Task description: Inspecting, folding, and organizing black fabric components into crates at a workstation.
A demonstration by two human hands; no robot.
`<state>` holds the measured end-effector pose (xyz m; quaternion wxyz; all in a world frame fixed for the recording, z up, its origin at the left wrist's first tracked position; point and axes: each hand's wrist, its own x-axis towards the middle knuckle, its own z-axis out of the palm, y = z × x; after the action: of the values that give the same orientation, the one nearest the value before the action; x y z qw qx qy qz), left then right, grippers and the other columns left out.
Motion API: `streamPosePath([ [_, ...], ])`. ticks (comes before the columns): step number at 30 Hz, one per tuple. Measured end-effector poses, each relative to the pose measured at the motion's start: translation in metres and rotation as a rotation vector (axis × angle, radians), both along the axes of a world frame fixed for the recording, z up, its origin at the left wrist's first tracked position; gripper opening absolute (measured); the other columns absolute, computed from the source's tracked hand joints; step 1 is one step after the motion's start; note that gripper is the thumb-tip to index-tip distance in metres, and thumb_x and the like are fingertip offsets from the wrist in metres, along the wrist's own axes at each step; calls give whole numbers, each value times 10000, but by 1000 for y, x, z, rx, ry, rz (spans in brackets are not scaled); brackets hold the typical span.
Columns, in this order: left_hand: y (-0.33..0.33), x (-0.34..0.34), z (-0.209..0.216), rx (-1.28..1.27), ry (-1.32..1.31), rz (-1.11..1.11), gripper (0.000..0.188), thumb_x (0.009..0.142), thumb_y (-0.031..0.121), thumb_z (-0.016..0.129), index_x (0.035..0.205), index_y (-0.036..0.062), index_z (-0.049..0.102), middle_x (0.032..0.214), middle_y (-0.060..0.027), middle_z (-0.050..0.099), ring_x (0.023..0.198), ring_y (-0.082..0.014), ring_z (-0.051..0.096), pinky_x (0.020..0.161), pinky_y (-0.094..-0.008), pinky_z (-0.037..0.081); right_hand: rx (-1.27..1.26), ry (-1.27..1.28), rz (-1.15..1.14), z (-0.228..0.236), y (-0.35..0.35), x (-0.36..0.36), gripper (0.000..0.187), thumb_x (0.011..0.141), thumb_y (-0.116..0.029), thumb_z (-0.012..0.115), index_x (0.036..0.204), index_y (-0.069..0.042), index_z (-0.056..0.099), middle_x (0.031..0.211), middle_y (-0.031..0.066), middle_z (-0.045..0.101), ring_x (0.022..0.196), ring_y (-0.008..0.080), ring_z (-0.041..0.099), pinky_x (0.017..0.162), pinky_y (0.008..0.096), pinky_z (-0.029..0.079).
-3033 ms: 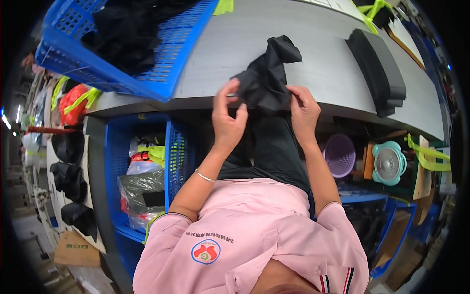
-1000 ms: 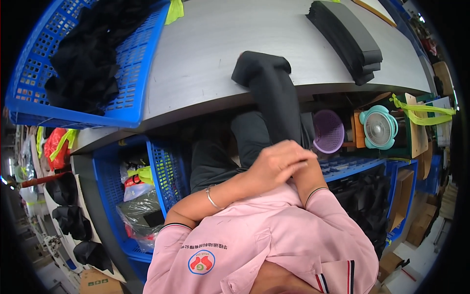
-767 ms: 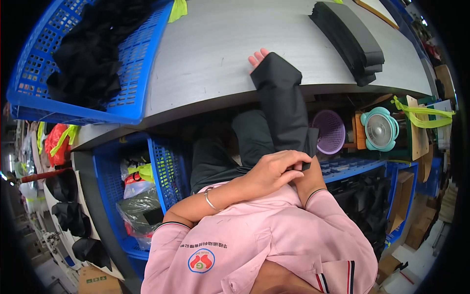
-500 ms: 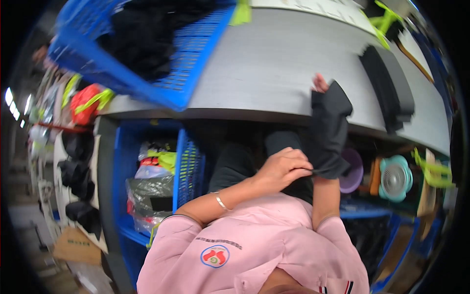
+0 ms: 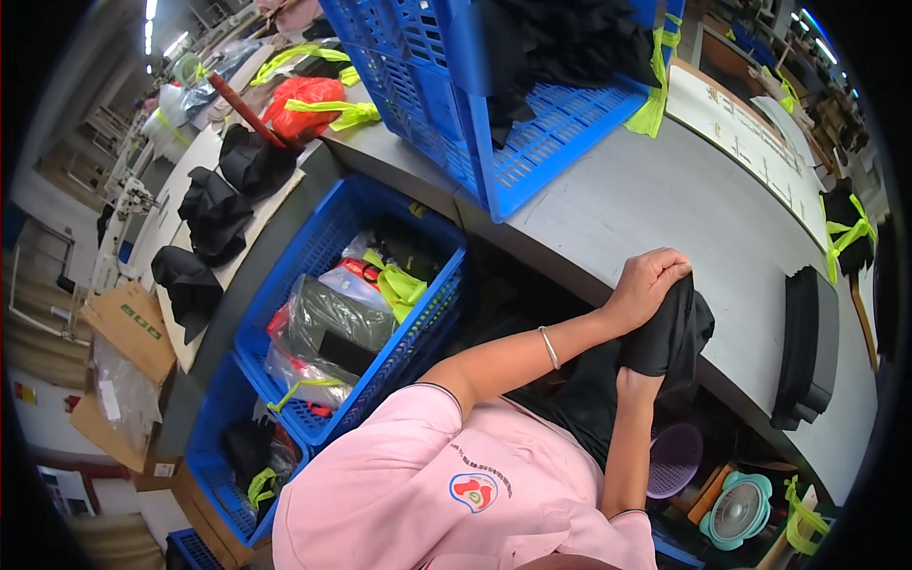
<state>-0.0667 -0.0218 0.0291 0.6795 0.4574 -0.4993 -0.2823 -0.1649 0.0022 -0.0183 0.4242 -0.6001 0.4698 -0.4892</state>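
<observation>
Black cloth [image 5: 670, 328] in fingers [image 5: 674, 259], more in basket [image 5: 551, 160]

"Where are the lights in this room?"
"White strip lights [image 5: 149, 28] shine beyond the grey table [image 5: 589, 214], off to its left and right."
"Other furniture?"
"A pale worktop [image 5: 266, 214], left of the table and near it."

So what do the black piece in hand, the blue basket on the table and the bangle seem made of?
Black piece: matte fabric, judging by soft creases; fibre unclear.
Blue basket: likely moulded plastic, slightly shiny, with regular slots.
Bangle: probably polished metal, silvery with bright highlights.
</observation>
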Motion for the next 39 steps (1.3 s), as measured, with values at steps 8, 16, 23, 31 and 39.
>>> streamPosePath([
  [8,-46,74,-6,114,121,242,257,972,204,627,930,-42,689,772,-19,668,744,-53,564,695,-254,485,50,127,353,23,123,-45,193,962,-83,543,1114,35,550,1133,113,588,1050,194,550,979,292,402],
  [16,31,44,33,18,-50,-111,143,912,131,672,915,-7,707,799,-46,684,764,-86,603,700,-267,491,-136,139,-103,33,82,-62,676,974,-266,612,1523,-37,291,1514,160,394,1389,297,412,1137,409,314],
  [23,73,10,43,-127,-194,-218,86,823,72,732,905,78,758,783,-76,679,696,-197,661,624,-284,511,-208,129,-155,54,48,-48,210,965,-80,612,1137,41,631,1232,110,605,1108,217,602,947,318,469],
  [31,77,64,14,381,515,-586,259,1004,224,586,926,10,710,814,-8,684,775,-55,619,682,-219,496,390,-547,238,69,72,-67,186,958,-140,643,1020,35,663,873,1,646,765,60,557,729,198,447],
  [39,138,10,17,644,811,-1161,312,950,187,650,1225,41,632,1186,-37,644,1077,-111,567,869,-281,508,189,2,588,64,15,-13,204,973,-134,570,901,36,658,809,24,639,769,76,565,713,232,448],
])
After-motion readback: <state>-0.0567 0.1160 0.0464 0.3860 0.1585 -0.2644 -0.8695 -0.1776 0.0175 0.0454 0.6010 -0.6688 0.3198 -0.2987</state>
